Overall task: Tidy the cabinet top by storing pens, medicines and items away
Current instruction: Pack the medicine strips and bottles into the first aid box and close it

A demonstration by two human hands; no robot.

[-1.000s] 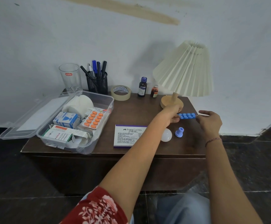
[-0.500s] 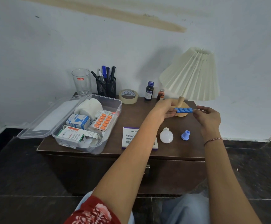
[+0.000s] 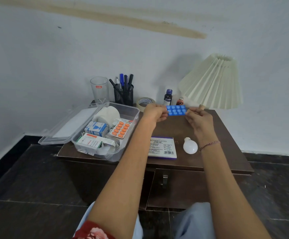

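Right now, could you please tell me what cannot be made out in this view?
Head view only:
Base of the lamp: hidden behind the right hand.
Part of the tape: hidden behind the left hand.
Ends of the blister pack: covered by both hands.
Label of the dark bottle: too small to read.
Small print on the Faber-Castell box: blurred.

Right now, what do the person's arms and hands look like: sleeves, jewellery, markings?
Both forearms are bare. A red floral-print fabric sleeve covers the left upper arm. A thin reddish thread bracelet circles the right wrist. No gloves on the left hand or right hand.
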